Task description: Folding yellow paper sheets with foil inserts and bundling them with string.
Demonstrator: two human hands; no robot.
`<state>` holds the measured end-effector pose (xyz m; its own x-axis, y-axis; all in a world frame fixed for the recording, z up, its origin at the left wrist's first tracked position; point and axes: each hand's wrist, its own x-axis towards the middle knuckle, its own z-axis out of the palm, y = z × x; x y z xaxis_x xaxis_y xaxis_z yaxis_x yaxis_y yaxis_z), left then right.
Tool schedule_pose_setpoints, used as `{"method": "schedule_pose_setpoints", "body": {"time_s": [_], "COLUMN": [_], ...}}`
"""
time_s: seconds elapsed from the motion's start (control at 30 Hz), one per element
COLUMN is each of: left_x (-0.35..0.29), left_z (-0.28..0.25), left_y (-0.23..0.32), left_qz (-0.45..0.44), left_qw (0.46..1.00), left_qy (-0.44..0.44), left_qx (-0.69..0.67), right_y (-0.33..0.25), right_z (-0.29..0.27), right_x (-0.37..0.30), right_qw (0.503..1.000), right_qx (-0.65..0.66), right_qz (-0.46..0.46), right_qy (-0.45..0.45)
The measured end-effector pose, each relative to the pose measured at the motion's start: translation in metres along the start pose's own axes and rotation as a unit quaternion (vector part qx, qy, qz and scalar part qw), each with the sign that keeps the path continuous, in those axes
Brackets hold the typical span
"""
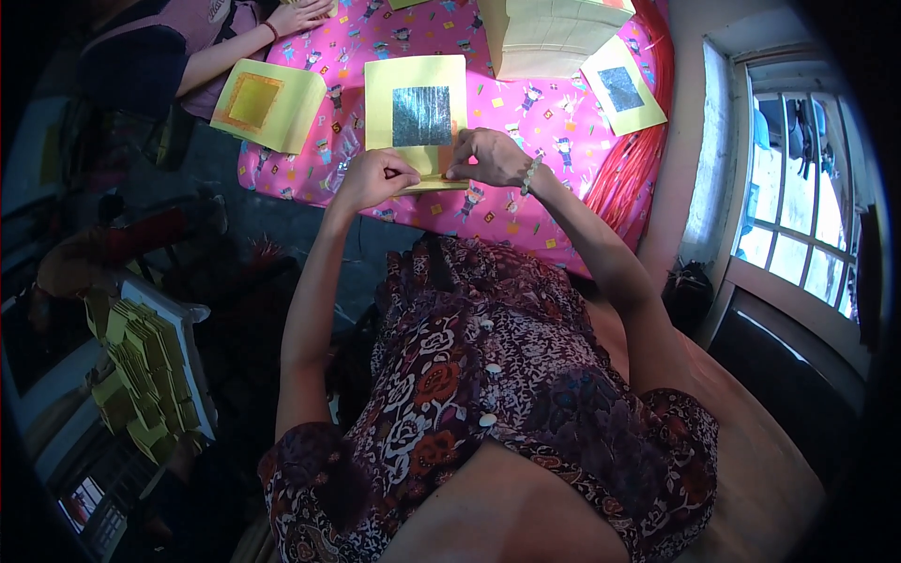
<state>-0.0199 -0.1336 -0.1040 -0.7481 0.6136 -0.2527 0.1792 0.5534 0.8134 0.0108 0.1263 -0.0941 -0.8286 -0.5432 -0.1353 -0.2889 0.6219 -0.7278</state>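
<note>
A yellow sheet of joss paper [380, 108] with a dark silver foil square lies before me on the pink patterned table cover. Its near edge is bent up into a narrow fold. My left hand [375, 178] pinches the left part of this fold between thumb and fingers. At the right part, my right hand [490, 158], with a beaded bracelet at the wrist, pinches the same edge. Both hands are closed on the paper, a short gap apart. An orange-red patch shows on the sheet beside my right fingers.
A thick yellow paper stack [554, 42] stands at the back right, near another foil-square sheet [619, 89] and red strands [629, 169]. On the left lies a gold-square sheet [267, 105]. Another person's hand [298, 16] rests beyond it. Folded yellow papers [145, 366] fill a tray at lower left.
</note>
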Motion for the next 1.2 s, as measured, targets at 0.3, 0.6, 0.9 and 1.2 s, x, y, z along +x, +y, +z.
{"method": "schedule_pose_setpoints", "body": {"time_s": [0.3,0.6,0.9,1.2], "left_x": [0.004,-0.008,-0.006,0.016], "left_z": [-0.006,-0.015,-0.031,-0.051], "left_y": [0.011,0.022,0.005,-0.018], "left_qz": [-0.024,0.151,0.194,0.102], "left_qw": [0.999,0.973,0.964,0.982], "left_qy": [-0.032,0.05,0.122,0.157], "left_qx": [0.005,0.169,0.132,0.007], "right_y": [0.001,-0.012,-0.003,0.027], "right_z": [-0.003,0.011,-0.002,0.009], "right_x": [0.003,-0.006,-0.011,0.017], "right_qw": [1.0,0.983,0.952,0.95], "right_qx": [0.008,-0.119,-0.157,-0.061], "right_qz": [0.014,-0.074,-0.165,-0.073], "right_qy": [-0.009,0.116,0.203,0.298]}}
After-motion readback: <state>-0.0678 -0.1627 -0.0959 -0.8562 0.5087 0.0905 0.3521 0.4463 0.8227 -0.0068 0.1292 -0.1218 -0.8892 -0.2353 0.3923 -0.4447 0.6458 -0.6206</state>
